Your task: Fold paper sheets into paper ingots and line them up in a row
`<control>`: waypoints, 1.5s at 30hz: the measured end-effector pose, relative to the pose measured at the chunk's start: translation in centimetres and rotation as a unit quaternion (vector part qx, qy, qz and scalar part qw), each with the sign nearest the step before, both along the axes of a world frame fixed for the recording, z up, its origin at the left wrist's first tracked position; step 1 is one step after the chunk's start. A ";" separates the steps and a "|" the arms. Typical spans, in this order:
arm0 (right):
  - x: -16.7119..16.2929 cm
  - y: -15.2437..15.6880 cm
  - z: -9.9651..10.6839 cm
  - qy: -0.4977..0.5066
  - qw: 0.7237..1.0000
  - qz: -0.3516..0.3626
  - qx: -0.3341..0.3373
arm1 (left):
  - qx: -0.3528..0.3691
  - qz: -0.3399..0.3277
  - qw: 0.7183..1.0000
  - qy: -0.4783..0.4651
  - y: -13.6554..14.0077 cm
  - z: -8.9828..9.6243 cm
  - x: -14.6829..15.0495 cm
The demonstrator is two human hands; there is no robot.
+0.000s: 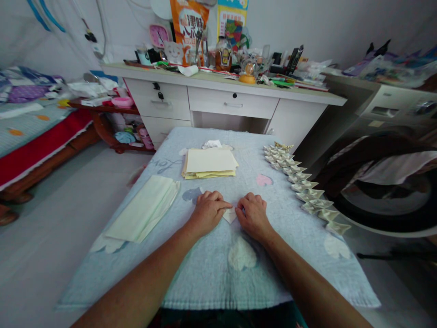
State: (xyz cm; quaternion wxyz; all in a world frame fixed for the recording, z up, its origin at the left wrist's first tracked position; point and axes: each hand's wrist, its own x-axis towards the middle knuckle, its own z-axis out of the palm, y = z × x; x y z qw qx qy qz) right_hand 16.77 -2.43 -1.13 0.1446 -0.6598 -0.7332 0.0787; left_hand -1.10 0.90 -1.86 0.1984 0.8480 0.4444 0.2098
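Note:
A small folded piece of paper (230, 216) lies on the cloth-covered table between my hands, its pointed end toward me. My left hand (210, 208) presses on it from the left, index finger stretched along its top edge and the other fingers curled. From the right, my right hand (251, 212) grips its other side with bent fingers. Part of the paper is hidden under the fingers. Beyond my hands sits a stack of cream and yellow paper sheets (211, 161). To the left lie long pale green folded sheets (141, 209). Folded paper boats (302, 180) stand in rows along the right side.
The table wears a light blue cloth (205, 273) with heart prints. A crumpled white tissue (212, 144) lies behind the stack. A white cluttered desk (235, 98) stands at the far side, a bed (41, 123) at left, and an open washing machine (385, 150) at right.

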 end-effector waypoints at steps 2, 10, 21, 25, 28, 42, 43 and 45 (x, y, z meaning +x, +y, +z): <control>-0.1 -0.1 0.0 0.000 1.000 -0.002 0.003 | 0.000 0.000 1.000 -0.003 0.0 -0.1 0.0; -0.4 -0.3 -0.2 -0.022 0.999 -0.015 0.021 | -0.001 0.027 1.000 -0.001 0.2 -0.3 0.4; 1.1 -0.1 0.1 0.006 1.000 -0.029 -0.011 | -0.011 0.063 0.998 0.026 0.2 0.1 0.7; 1.3 -0.3 0.1 0.026 1.000 -0.008 -0.001 | -0.015 0.057 0.998 0.033 0.1 0.2 0.7; 1.2 -0.3 0.2 0.049 0.999 0.020 0.011 | -0.017 0.054 0.998 0.032 0.0 0.4 0.8; 0.5 -0.4 0.8 0.092 0.991 0.093 0.019 | -0.082 -0.003 0.985 -0.150 0.0 0.9 0.9; 0.5 -0.4 0.8 0.110 0.989 0.100 0.017 | -0.093 -0.004 0.980 -0.176 -0.1 0.8 0.9; 0.5 -0.3 0.9 0.151 0.982 0.111 0.013 | -0.119 -0.004 0.967 -0.223 -0.1 0.8 0.9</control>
